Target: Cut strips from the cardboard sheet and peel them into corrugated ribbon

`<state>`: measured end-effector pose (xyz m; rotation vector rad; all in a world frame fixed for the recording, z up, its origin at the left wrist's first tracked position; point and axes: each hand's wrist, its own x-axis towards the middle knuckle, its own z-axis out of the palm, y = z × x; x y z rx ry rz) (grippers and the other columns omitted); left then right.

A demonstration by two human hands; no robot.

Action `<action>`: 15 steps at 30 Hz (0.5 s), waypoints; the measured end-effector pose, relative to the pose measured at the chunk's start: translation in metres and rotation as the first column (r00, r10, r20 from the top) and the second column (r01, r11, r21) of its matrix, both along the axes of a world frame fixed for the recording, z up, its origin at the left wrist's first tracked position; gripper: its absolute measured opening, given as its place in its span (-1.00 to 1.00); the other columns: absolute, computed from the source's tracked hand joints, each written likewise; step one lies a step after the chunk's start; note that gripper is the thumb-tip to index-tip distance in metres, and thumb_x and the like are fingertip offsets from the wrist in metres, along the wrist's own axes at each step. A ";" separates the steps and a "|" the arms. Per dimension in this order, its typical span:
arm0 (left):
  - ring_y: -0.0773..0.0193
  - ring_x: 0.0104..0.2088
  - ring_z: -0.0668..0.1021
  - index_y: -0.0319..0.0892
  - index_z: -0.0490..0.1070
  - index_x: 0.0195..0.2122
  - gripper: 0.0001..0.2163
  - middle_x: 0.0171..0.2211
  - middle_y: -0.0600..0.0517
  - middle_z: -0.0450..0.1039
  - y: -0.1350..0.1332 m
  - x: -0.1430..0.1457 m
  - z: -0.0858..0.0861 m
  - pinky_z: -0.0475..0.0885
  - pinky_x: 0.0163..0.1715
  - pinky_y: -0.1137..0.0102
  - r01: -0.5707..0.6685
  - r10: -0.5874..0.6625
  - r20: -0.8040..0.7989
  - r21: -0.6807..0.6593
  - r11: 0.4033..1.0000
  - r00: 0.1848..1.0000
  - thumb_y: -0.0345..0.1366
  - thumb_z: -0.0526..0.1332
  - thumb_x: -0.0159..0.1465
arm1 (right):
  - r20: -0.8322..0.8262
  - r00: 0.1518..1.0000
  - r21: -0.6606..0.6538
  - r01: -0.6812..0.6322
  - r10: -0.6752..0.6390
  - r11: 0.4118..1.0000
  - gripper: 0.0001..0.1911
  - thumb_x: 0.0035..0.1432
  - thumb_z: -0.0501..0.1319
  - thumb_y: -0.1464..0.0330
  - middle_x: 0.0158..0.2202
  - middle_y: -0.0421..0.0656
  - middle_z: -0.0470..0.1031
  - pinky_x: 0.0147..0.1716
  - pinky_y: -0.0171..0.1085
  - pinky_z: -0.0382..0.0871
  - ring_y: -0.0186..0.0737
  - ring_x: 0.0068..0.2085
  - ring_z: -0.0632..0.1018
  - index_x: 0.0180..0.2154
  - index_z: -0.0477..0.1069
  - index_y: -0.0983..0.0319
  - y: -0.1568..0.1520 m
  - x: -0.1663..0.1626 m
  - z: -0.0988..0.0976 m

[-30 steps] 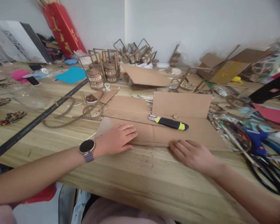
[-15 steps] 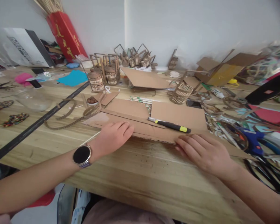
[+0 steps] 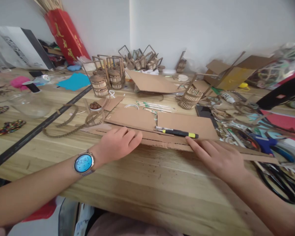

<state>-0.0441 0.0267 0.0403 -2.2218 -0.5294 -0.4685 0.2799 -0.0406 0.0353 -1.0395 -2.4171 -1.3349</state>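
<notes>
Both hands are at the near edge of a long cardboard piece [image 3: 162,140] on the wooden table. My left hand [image 3: 120,144], with a lit watch [image 3: 84,163] on its wrist, has its fingers curled over the left part of that edge. Toward the right end, my right hand [image 3: 218,159] grips the cardboard, its index finger stretched toward a black and yellow utility knife [image 3: 179,133]. The thumbs are mostly hidden. Beneath the knife lie two smaller cardboard sheets, a left one [image 3: 134,117] and a right one [image 3: 186,124].
Small woven baskets with handles [image 3: 99,87] stand at the back left, another basket [image 3: 190,96] behind the cardboard. Thin sticks [image 3: 154,105] lie between. Black-handled scissors [image 3: 280,183], a blue tool [image 3: 263,144] and scraps crowd the right. A long black strip [image 3: 44,124] crosses the left.
The long cardboard's near edge has moved slightly away from me and its right end farther right. A white ring behind the sheets has come into view. The watch screen has lit up.
</notes>
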 end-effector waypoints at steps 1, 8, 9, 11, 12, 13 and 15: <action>0.29 -0.50 0.44 -0.24 0.32 -0.09 -0.84 -0.48 0.10 0.41 0.001 0.000 0.000 0.23 -0.54 0.36 0.004 -0.004 0.006 0.016 1.000 1.000 -0.51 0.11 0.32 | -0.005 1.000 0.015 -0.004 0.004 1.000 -0.61 0.20 0.07 0.67 -0.48 -0.22 0.53 -0.48 -0.29 0.18 -0.28 -0.50 0.45 0.03 0.34 0.32 0.002 0.000 0.000; 0.28 -0.49 0.42 -0.25 0.33 -0.05 -0.81 -0.48 0.09 0.40 0.014 0.002 0.003 0.20 -0.54 0.36 0.029 -0.030 0.021 0.061 0.998 0.999 -0.51 0.09 0.33 | -0.053 0.999 0.026 0.002 0.000 1.000 -0.61 0.22 0.08 0.63 -0.50 -0.22 0.51 -0.48 -0.27 0.11 -0.27 -0.50 0.41 0.03 0.41 0.25 0.013 0.008 -0.004; 0.27 -0.48 0.42 -0.25 0.33 -0.04 -0.81 -0.47 0.08 0.40 0.016 0.002 0.002 0.21 -0.53 0.36 0.024 -0.025 0.021 0.057 0.998 0.999 -0.50 0.08 0.33 | -0.066 0.998 0.017 -0.004 0.005 1.000 -0.63 0.23 0.09 0.62 -0.50 -0.21 0.50 -0.48 -0.27 0.11 -0.27 -0.50 0.40 0.02 0.42 0.26 0.014 0.008 -0.004; 0.26 -0.46 0.42 -0.26 0.32 -0.01 -0.81 -0.45 0.06 0.41 0.018 0.003 0.000 0.21 -0.51 0.35 0.006 -0.007 0.022 0.043 0.999 1.000 -0.44 0.08 0.37 | -0.082 0.997 0.013 -0.013 0.014 1.000 -0.67 0.25 0.09 0.59 -0.51 -0.20 0.49 -0.47 -0.26 0.11 -0.27 -0.49 0.40 -0.01 0.44 0.27 0.015 0.007 -0.003; 0.24 -0.45 0.42 -0.27 0.32 0.00 -0.80 -0.44 0.04 0.42 0.019 0.003 -0.001 0.21 -0.51 0.34 0.000 -0.001 0.026 0.037 0.999 1.000 -0.36 0.07 0.40 | -0.084 0.996 0.023 -0.015 0.017 1.000 -0.69 0.26 0.09 0.58 -0.51 -0.20 0.49 -0.47 -0.27 0.12 -0.27 -0.49 0.40 -0.02 0.45 0.29 0.015 0.006 -0.003; 0.22 -0.44 0.41 -0.28 0.32 0.02 -0.75 -0.43 0.02 0.42 0.020 0.003 -0.002 0.21 -0.50 0.33 -0.002 0.001 0.033 0.029 1.000 0.999 -0.25 0.05 0.43 | -0.082 0.996 0.033 -0.019 0.021 0.999 -0.73 0.27 0.10 0.55 -0.51 -0.19 0.49 -0.46 -0.27 0.13 -0.27 -0.48 0.41 -0.03 0.44 0.32 0.016 0.005 -0.002; 0.18 -0.43 0.40 -0.32 0.33 0.02 -0.57 -0.41 -0.03 0.44 0.020 0.004 -0.003 0.20 -0.49 0.31 0.011 -0.012 0.054 0.014 1.000 0.998 -0.04 -0.07 0.46 | -0.083 0.996 0.056 -0.025 0.029 0.998 -0.78 0.31 0.12 0.46 -0.52 -0.17 0.48 -0.47 -0.28 0.14 -0.26 -0.47 0.42 -0.05 0.42 0.37 0.016 0.004 -0.002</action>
